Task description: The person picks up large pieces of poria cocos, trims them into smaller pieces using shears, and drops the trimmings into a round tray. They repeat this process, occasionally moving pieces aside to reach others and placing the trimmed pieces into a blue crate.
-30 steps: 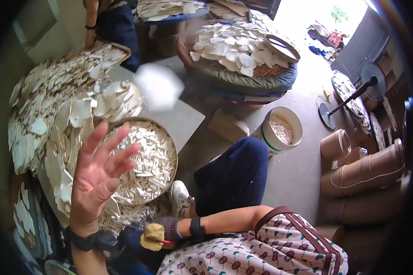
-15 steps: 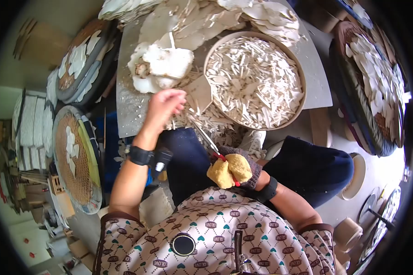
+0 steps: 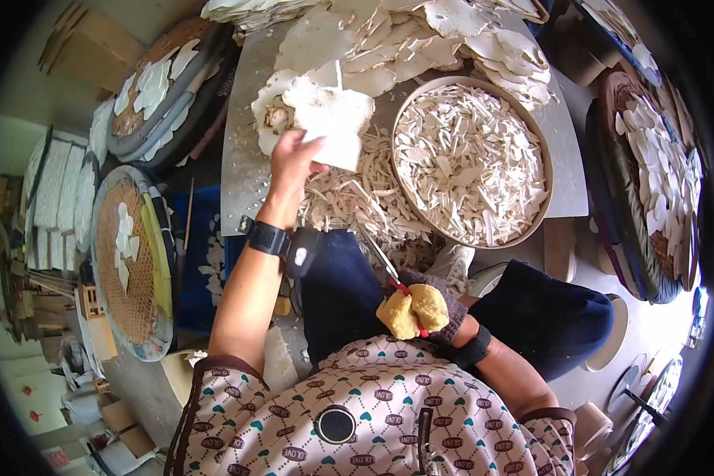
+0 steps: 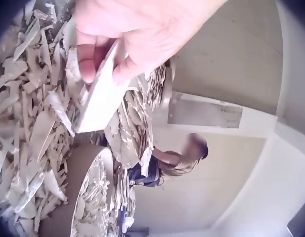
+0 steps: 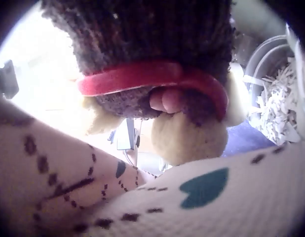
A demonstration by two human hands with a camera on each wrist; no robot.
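Note:
My left hand pinches the edge of a thin, stiff white piece with an uneven outline. In the left wrist view, thumb and fingers lie on either side of this piece. Under and beside it, a paler irregular piece with a brownish patch lies on the table. My right hand, in a dark knitted glove, holds scissors near my lap. Their red handles are padded with yellow foam. The blades point up-left, toward a heap of narrow offcuts.
A round tray full of white strips sits right of the heap on a grey table. Larger flat pieces are layered at the table's back. Round woven trays stand at left, and a loaded basket at right.
The view has swung from the right side to face the table. My left hand, raised and empty earlier, has come down and now pinches the white piece. The right hand keeps the scissors.

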